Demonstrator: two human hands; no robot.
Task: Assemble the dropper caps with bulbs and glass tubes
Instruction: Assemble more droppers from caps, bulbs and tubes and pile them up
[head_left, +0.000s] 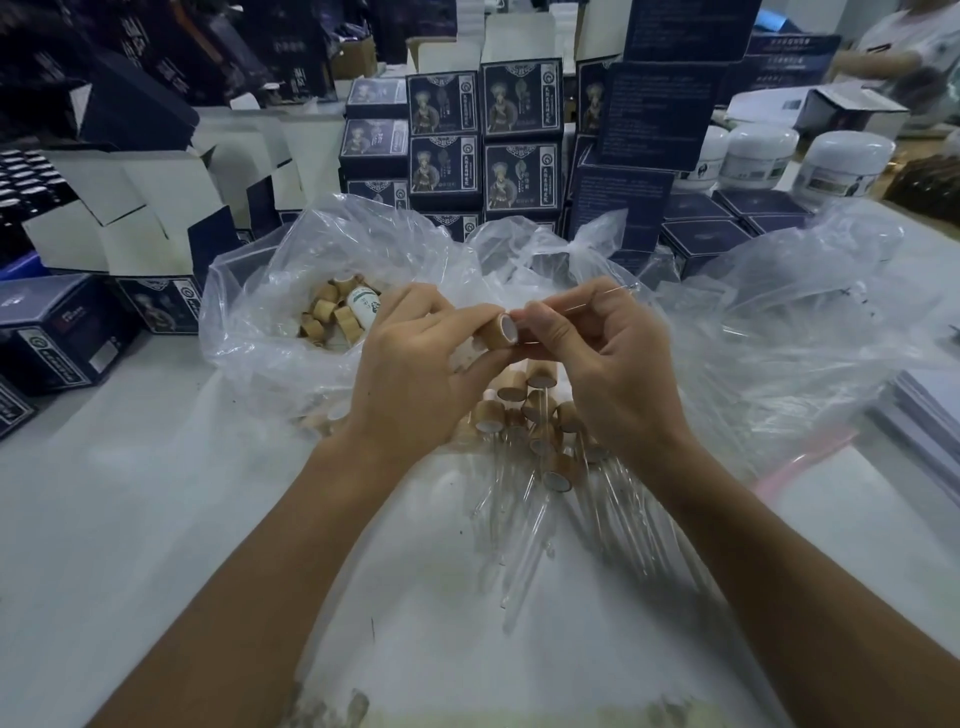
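My left hand (415, 358) grips a bamboo-coloured dropper cap (500, 331), its white-lined open end facing right. My right hand (608, 358) pinches a thin clear glass tube (602, 299) that slants up to the right, with its near end at the cap's opening. Below my hands lies a pile of assembled caps with glass tubes (540, 431) on clear plastic. An open plastic bag (249, 312) to the left holds several loose bamboo caps (327, 312) and a small white bottle (363, 307).
Stacks of dark blue printed boxes (483, 145) stand behind the bags, open white-lined cartons (135, 208) at the left, white jars (758, 150) at back right. A second crumpled plastic bag (805, 322) lies to the right, a paper stack (930, 415) at the right edge. Another person (904, 47) sits far right.
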